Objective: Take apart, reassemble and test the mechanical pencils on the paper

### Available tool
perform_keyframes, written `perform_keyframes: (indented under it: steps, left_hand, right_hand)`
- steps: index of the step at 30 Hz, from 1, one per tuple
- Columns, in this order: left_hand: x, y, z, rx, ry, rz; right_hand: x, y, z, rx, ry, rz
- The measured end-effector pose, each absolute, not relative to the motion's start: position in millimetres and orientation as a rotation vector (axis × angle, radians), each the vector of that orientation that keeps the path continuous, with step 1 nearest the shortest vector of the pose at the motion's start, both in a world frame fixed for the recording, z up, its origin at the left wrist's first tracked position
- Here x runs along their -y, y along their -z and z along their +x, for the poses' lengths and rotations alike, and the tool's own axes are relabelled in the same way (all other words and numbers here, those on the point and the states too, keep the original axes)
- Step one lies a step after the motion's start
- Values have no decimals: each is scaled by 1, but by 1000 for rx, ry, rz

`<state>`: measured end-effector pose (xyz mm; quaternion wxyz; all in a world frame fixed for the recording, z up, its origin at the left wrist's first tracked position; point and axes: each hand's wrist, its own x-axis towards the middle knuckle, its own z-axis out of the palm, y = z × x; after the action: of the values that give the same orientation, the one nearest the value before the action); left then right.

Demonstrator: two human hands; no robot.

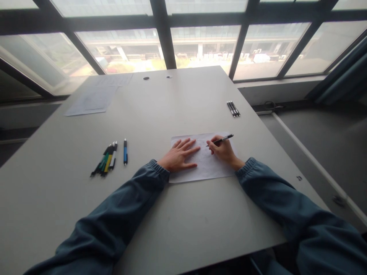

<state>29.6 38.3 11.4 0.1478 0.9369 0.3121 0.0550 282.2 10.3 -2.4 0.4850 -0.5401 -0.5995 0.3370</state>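
A white sheet of paper [200, 173] lies on the white table [177, 217] in front of me, with faint marks near its middle. My left hand [180, 154] rests flat on the left part of the sheet, its fingers spread. Over the sheet's right part, my right hand [223, 149] is closed round a black and silver pen [225, 139]. The pen is tilted, its tip down at the paper between my two hands and its back end pointing up to the right.
Left of the sheet are a blue pen [125, 152] and a bunch of several pens [106, 159]. Several black and silver pens [233, 109] lie at the back right. More papers [93, 99] are at the far left, before the windows. A small dark piece [299, 178] sits near the right edge.
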Motion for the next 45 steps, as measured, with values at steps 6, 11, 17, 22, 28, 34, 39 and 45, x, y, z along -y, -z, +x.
perform_keyframes:
  steps: [6,11,17,22,28,34,39,45]
  left_hand:
    - [-39,-11,29,-898,-175,2685]
    - [-39,-11,29,-888,-176,2684]
    - [-38,-15,30,-916,-104,2698]
    - [-38,-16,31,-930,-87,2707]
    - [-38,-13,30,-917,-115,2712]
    - [-39,-13,30,-913,-141,2707]
    - [-40,-14,30,-910,-129,2710]
    - [-39,-16,30,-923,-107,2714]
  right_hand:
    - [-10,5,284,1487,-748,-1402]
    - [-10,5,284,1525,-713,-1421]
    - [-9,2,283,1544,-708,-1449]
    - [-10,2,282,1519,-658,-1484]
    - [-11,3,283,1552,-669,-1456]
    - [-12,4,284,1538,-631,-1479]
    - [-14,4,284,1547,-661,-1469]
    - [-13,1,282,1558,-640,-1480]
